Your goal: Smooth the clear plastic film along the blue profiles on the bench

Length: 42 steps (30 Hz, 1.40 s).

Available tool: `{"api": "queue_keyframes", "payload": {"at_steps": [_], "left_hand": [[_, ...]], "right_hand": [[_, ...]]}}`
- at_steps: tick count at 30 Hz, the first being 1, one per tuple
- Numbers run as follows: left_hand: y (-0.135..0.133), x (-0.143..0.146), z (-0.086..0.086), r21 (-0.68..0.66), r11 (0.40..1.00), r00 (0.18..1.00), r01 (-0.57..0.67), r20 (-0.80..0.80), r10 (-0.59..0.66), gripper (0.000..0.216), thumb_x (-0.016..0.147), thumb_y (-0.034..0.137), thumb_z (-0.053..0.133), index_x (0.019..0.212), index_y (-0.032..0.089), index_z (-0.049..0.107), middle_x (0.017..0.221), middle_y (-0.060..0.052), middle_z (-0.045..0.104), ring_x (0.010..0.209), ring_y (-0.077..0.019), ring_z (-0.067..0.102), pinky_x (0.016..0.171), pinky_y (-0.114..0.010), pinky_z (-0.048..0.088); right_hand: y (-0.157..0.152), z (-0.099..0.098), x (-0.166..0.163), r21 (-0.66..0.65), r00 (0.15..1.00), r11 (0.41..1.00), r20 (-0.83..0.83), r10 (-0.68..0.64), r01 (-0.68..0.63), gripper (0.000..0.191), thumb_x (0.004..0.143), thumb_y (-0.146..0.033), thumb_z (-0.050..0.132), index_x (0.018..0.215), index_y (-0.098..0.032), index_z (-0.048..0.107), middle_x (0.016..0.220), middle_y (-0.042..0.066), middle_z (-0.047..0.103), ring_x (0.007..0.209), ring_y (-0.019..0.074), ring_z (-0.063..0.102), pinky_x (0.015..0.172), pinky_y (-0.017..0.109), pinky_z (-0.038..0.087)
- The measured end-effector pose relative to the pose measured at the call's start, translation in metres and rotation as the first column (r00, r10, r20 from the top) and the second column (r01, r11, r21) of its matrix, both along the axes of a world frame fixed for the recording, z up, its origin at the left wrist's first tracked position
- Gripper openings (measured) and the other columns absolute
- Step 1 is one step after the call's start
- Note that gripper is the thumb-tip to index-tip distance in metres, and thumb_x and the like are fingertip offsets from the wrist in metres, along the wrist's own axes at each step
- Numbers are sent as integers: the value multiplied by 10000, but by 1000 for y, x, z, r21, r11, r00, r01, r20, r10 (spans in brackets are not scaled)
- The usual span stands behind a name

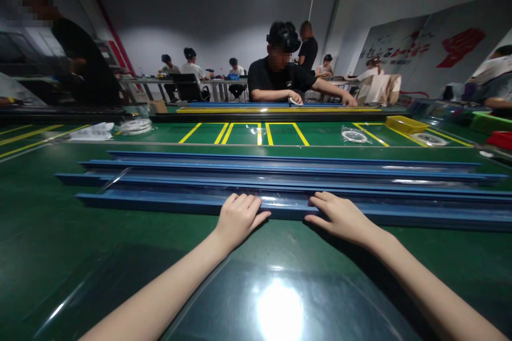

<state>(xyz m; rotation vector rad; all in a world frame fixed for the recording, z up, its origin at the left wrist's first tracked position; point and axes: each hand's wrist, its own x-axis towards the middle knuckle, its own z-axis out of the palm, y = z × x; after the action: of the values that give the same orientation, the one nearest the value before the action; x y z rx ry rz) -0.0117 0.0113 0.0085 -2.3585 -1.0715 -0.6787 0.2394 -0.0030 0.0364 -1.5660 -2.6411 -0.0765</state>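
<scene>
Long blue channel strips (160,202), open at the top, lie side by side across the green table. My left hand (239,218) is closed on the near wall of the front channel, its fingers over the rim and its thumb on the outer face. Farther right, my right hand (340,216) grips the same wall, fingertips inside and thumb outside. Between the hands a short stretch of shiny channel floor shows. A clear plastic sheet (224,303) lies on the table before me, with a bright lamp reflection on it.
Yellow tape lines (260,134) mark the green tabletop (44,218) beyond the channels. Wrapped white coils (136,127) and a yellow tray (406,124) stand there. Across the table, a person in black (280,72) handles strips. Other people sit or stand farther back.
</scene>
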Motion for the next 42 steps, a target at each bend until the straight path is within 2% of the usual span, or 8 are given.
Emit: {"api": "queue_keyframes", "payload": {"at_steps": [10, 21, 35, 42], "left_hand": [[0, 1, 0, -11, 1000, 1000, -21, 0, 21, 324, 831, 436, 403, 679, 172, 513, 624, -10, 557, 591, -144, 492, 563, -284, 277], [2, 0, -3, -26, 1000, 1000, -9, 7, 9, 321, 823, 448, 416, 842, 162, 559, 685, -23, 602, 635, -154, 528, 579, -286, 303], [4, 0, -4, -23, 1000, 1000, -19, 6, 20, 329, 823, 458, 407, 784, 168, 557, 645, -16, 596, 619, -158, 525, 569, -289, 297], [3, 0, -2, -33, 999, 1000, -9, 22, 9, 328, 835, 453, 386, 795, 161, 530, 658, -13, 586, 621, -153, 522, 565, -285, 292]], "right_hand": [[-1, -2, 0, 13, 1000, 1000, -13, -7, 8, 337, 825, -449, 371, 912, -178, 552, 914, 81, 566, 871, 202, 510, 699, 297, 404], [-1, -1, -1, 23, 1000, 1000, 7, -2, 2, 340, 831, -448, 357, 901, -175, 546, 903, 79, 563, 860, 202, 515, 696, 300, 410], [-2, -2, 0, 18, 1000, 1000, -5, -11, 11, 315, 825, -438, 377, 902, -181, 542, 903, 75, 561, 866, 198, 515, 704, 293, 410], [-5, 8, -5, -4, 994, 1000, -107, 3, -3, 231, 819, -386, 411, 906, -196, 510, 886, 56, 542, 833, 179, 511, 680, 270, 404]]}}
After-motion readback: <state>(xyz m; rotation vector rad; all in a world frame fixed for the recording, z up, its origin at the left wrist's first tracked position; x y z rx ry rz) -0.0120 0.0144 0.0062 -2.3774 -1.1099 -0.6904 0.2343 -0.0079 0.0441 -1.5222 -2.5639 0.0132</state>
